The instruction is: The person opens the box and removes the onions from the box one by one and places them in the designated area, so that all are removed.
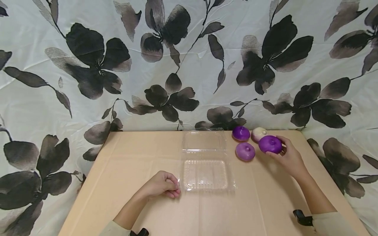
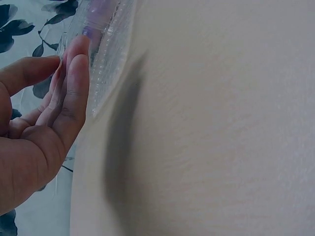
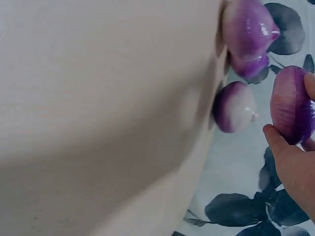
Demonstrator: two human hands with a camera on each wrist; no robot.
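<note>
In the head view my right hand holds a glossy purple onion above the table, with the fingers and thumb around its right side. The right wrist view shows this onion between thumb and fingers, cut off by the frame's edge. A clear plastic clamshell container lies opened flat, its lid toward the back. My left hand is at the container's left edge, and in the left wrist view its thumb and fingers pinch the clear rim.
Right of the container, a dark purple onion, a lighter purple onion and a whitish onion sit on the light tan table. A floral cloth hangs behind the table's back edge.
</note>
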